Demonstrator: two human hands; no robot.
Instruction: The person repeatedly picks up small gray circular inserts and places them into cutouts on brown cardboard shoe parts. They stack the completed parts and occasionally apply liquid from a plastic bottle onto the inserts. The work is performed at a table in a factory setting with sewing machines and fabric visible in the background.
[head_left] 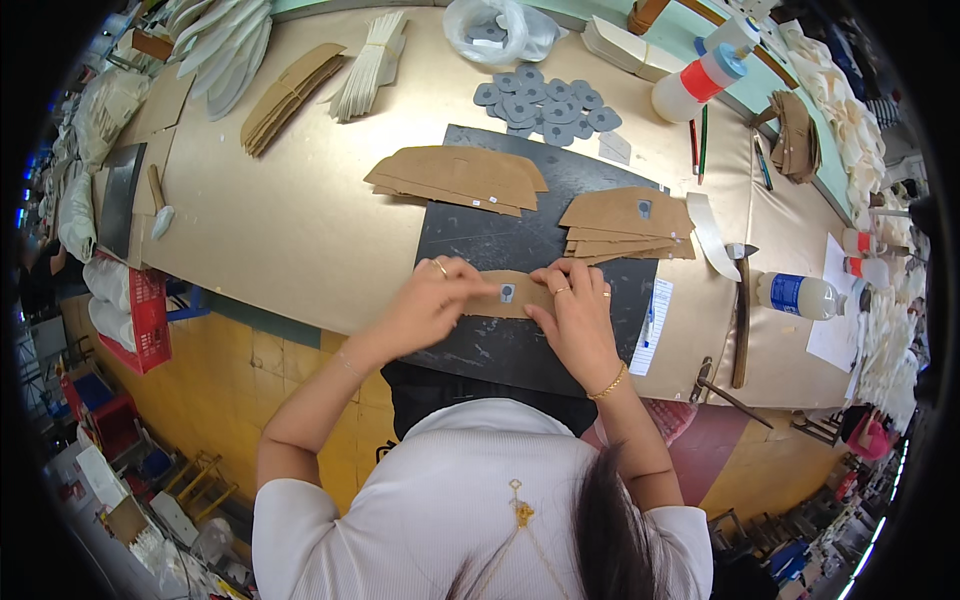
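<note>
A curved brown panel (487, 307), leather-like or card-like, lies before me over a black work board (470, 240). Near its middle is a small pale patch (507, 293) with a dark grey rounded mark. My left hand (437, 300) is closed at the panel's left end, its forefinger reaching toward the patch. At the other end, the thumb and fingers of my right hand (577, 312) grip the panel. Beyond my hands lie two stacks of similar brown panels, one at left (460, 178) and one at right (620, 225), the latter with a patch on its top panel.
Grey rounded pieces (548, 105) are heaped at the far side, near a plastic bag (500, 30). Bottles (700, 82) (800, 296), a hammer (741, 300), another hammer (725, 393) and pencils (703, 145) lie rightward. Bundled strips (370, 65) sit far left.
</note>
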